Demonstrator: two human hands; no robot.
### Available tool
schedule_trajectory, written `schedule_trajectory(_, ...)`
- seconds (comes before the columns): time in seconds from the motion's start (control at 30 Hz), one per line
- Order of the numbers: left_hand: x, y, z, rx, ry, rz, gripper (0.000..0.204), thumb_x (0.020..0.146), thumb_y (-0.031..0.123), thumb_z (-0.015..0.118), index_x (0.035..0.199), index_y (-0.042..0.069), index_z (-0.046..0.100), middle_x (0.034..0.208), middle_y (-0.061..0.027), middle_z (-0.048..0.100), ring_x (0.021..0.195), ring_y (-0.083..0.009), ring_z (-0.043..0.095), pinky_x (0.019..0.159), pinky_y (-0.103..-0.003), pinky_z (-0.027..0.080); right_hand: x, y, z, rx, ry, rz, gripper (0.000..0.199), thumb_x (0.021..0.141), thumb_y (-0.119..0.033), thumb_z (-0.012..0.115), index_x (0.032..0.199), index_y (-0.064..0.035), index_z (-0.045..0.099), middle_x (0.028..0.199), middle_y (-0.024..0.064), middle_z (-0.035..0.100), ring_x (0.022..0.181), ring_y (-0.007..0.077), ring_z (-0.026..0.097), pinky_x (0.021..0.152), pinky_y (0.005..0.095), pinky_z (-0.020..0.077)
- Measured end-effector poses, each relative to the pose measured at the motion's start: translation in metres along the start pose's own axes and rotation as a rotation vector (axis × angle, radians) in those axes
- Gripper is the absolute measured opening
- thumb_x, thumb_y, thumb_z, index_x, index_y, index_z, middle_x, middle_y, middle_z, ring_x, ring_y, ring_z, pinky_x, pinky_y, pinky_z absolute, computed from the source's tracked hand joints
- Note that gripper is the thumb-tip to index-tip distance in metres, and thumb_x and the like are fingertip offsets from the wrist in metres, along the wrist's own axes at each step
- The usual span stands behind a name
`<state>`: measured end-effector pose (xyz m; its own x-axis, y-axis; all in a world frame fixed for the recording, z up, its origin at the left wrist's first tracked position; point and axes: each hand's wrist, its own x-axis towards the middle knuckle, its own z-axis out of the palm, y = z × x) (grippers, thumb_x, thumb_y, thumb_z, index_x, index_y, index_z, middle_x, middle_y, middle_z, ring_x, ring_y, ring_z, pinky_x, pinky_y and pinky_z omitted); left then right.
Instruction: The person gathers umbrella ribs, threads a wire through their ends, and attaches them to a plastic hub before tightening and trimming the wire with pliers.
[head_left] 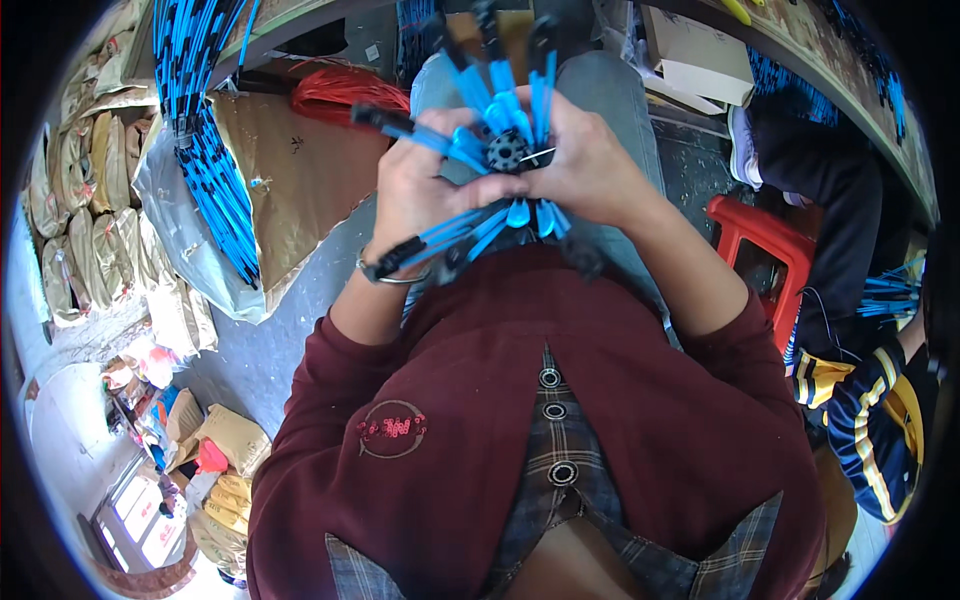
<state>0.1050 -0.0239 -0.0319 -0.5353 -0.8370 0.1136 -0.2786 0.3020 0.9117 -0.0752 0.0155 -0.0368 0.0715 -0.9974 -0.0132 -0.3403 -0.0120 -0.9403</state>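
We grip the blue-ribbed black hub (508, 152) over our lap, left hand (425, 185) and right hand (585, 165) both closed around it. Left of our hands, a blue rod bundle (215, 170) lies on cardboard (290, 170) over grey floor (265, 350); right, a red stool (760, 250).

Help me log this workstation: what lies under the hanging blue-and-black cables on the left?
Under the blue-and-black cables a clear plastic sheet shows, lying over brown cardboard. The cables and plastic cover whatever lies beneath them; the grey floor shows nearby.
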Motion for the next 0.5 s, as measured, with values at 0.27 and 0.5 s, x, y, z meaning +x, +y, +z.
schedule_trajectory(0.27, 0.009, 0.000, 0.015, -0.120, 0.077, -0.083, 0.049, 0.055, 0.020, 0.083, 0.095, 0.003, 0.060, 0.093, -0.0091, 0.060, 0.084, -0.0219, 0.059, 0.073, -0.031, 0.047, -0.010, 0.006, 0.005, -0.042, 0.258, -0.094, 0.058, 0.061, -0.017, 0.078, 0.111, -0.0033, 0.050, 0.090, 0.0092, 0.060, 0.077, 0.0215, 0.059, 0.070, 0.0298, 0.0472)
schedule_trajectory(0.5, 0.012, -0.011, 0.013, 0.082, 0.141, 0.173, 0.044, 0.055, 0.019, 0.083, 0.089, 0.003, 0.059, 0.083, -0.0062, 0.056, 0.077, -0.0190, 0.055, 0.071, -0.029, 0.045, -0.020, 0.011, 0.003, -0.099, 0.162, -0.188, 0.036, 0.065, -0.009, 0.072, 0.097, -0.0021, 0.058, 0.074, 0.0085, 0.055, 0.063, 0.0221, 0.056, 0.056, 0.0323, 0.0453)
